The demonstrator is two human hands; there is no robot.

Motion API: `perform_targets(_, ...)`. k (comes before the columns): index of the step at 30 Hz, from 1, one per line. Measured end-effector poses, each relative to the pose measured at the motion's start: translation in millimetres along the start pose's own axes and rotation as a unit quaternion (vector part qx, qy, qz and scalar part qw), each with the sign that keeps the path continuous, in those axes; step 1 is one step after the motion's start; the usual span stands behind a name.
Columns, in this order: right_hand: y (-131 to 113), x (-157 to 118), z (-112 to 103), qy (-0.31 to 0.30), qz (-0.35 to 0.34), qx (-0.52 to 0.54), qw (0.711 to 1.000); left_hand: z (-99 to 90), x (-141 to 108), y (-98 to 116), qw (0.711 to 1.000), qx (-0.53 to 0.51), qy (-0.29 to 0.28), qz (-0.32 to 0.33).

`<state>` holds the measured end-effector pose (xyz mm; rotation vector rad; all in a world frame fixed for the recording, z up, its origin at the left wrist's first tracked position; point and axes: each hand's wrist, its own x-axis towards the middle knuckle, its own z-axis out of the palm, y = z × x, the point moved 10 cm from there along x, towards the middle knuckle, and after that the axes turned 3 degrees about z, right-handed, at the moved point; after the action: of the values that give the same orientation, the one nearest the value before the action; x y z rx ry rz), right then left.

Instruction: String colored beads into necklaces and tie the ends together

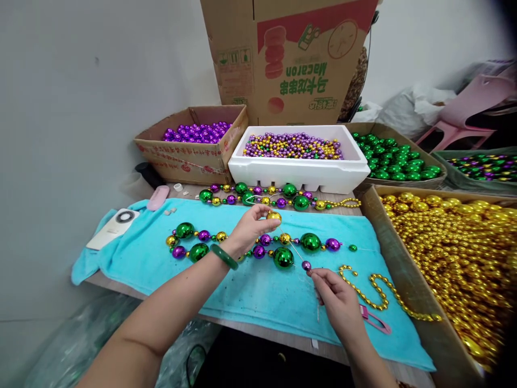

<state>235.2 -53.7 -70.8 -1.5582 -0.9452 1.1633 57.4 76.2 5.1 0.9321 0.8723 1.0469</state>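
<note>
Head view. Left hand [253, 225]: thumb and fingertips pinch a shiny round gold bead [274, 216], raised above the turquoise towel [250, 296]. Right hand [337, 299]: thumb and forefinger close at the lower edge of a smaller glossy purple bead [306, 266]. A thin pale thread [294, 249] runs slantwise between the two beads.

Progress, as judged: well advanced. A looped strand of green, purple and gold plastic beads [311, 242] lies on the towel, most of its length already strung. Its right-hand end appears unfinished: a small green bead [353, 248] sits on thread, apart from the last purple bead of the upper row, and the lower row ends at a large green bead. The ends are not joined; the gold and purple beads in the fingers seem not yet seated against the row.

Position: the strand passes beneath the left hand and wrist, showing on both sides, and lies beyond the right hand and to its left. A similar multicoloured strand [289, 190] lies beyond the left hand. Gold bead chain [416, 314] rests to the right of the right hand; pink-handled thread snips [375, 319] lie just beside that hand, partly hidden by it.
</note>
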Motion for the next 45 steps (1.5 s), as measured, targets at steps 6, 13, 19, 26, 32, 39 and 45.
perform_targets(6,4.4,5.6,0.2,0.004,0.012,0.055,0.998,16.5,-1.1,-4.8,0.998,-0.021,-0.046,-0.029)
perform_targets(13,6.1,9.9,-5.8,-0.011,0.012,0.029,0.999,23.3,1.1,-5.5,0.997,-0.029,-0.062,-0.032)
perform_targets(19,12.4,12.9,-7.0,-0.020,0.027,0.055,0.998,28.3,1.4,-7.4,0.996,-0.050,-0.069,-0.025)
perform_targets(26,15.1,18.0,-8.1,-0.008,0.025,0.065,0.998,40.7,-5.2,4.4,0.992,0.042,-0.107,0.050)
perform_targets(32,14.8,21.8,-3.6,-0.019,0.018,0.075,0.997,60.3,-16.5,7.9,0.985,0.007,-0.168,0.040)
perform_targets(39,15.9,20.4,-9.3,-0.023,0.013,0.079,0.997,56.1,-14.0,10.5,0.985,0.058,-0.152,0.062)
perform_targets(45,15.2,20.2,-8.9,-0.028,0.012,0.080,0.996,57.4,-15.4,12.1,0.983,0.030,-0.164,0.079)
